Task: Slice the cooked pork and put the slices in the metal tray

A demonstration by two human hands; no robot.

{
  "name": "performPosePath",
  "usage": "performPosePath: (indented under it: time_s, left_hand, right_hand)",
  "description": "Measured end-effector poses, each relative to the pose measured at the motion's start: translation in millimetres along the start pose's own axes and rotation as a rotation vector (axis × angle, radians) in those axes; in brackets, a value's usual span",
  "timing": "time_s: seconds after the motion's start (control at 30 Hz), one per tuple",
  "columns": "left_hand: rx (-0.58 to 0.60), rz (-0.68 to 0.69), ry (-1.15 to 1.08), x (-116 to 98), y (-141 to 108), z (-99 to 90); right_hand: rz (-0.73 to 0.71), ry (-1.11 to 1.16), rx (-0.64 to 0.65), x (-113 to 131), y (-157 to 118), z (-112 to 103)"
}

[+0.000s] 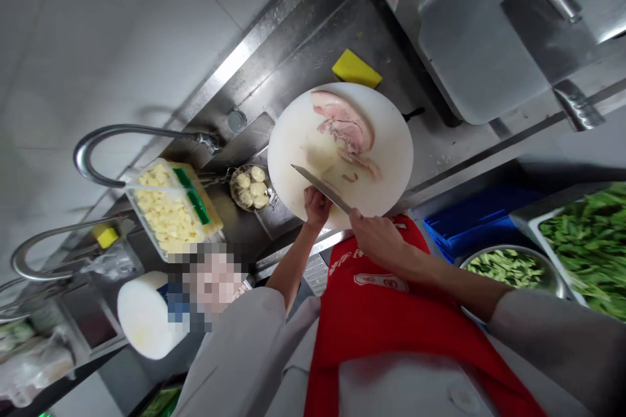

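Observation:
A kitchen knife (320, 186) is gripped by its handle in my right hand (375, 236), its blade slanting up and left over the near part of a round white cutting board (289, 133). Close against the near side of the blade, my left hand (317, 207) has its fingers curled; whatever they hold, if anything, is hidden. Farther back on the board lies a curved slab of pale pink meat with a rind (349, 118). Smaller meat strips (362, 164) and a short curled scrap (350, 178) sit between the slab and the knife.
Left of the board, a strainer of round pale pieces (252, 187) and a tub of pale yellow chunks (163, 208) stand by a curved tap (98, 133). A yellow block (357, 69) lies behind. Bowl of cut greens (506, 267) at right. Another person is at lower left.

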State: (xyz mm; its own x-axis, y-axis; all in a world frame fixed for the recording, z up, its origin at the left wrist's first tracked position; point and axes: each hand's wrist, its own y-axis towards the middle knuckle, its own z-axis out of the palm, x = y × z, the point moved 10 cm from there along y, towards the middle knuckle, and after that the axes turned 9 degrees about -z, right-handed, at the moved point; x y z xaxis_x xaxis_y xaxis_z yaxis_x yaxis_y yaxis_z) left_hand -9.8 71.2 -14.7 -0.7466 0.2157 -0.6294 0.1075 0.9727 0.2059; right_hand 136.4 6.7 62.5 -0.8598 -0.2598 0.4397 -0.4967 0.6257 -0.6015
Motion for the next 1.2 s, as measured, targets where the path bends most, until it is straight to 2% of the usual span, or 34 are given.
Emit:
performPosePath:
  time_s: [0.13,0.3,0.43,0.5,0.57,0.67,0.73,0.8,0.87,0.93,1.1,1.2]
  left_hand:
    - [0.024,0.028,-0.032,-4,1,1.4]
    - [-0.008,-0.039,0.012,3,1,-1.8]
    - [0.032,0.022,-0.034,-3,0,2.3]
    - [0.027,0.009,-0.039,-1,1,2.7]
    - [0.015,-0.024,-0.053,3,1,1.9]
    - [0.016,-0.049,-0.079,7,2,1.4]
    - [0.022,-0.049,-0.078,5,1,1.1]
    - [0.023,-0.048,-0.085,2,1,-0.2]
    - [0.003,-0.035,-0.100,-2,0,-3.4]
    - [-0.020,-0.007,-0.092,-6,-1,-6.1]
    - [-0.016,0.033,-0.064,-9,-4,-5.5]
    - [0.016,0.003,-0.051,-4,-4,-2.7]
  right_hand:
    - [0.001,0.014,0.061,-2,-2,6]
    - [-0.020,-0.014,-0.037,5,23,-10]
    - [0.015,0.027,0.040,-4,3,6]
    - [0.022,0.028,0.048,-6,-2,11]
    - [0.004,0.011,0.012,-1,12,8]
    - [-0.060,0.026,-0.040,7,61,-3]
    - [-0.069,0.055,-0.111,0,91,-16]
    - [-0.088,0.096,-0.143,-12,105,-25]
    - [-0.093,0.118,-0.139,-22,100,-30]
    - [-0.061,0.089,-0.119,-25,82,-32]
    - [-0.045,-0.027,-0.037,3,22,-24]
    - [-0.014,-0.025,0.034,9,3,-14]
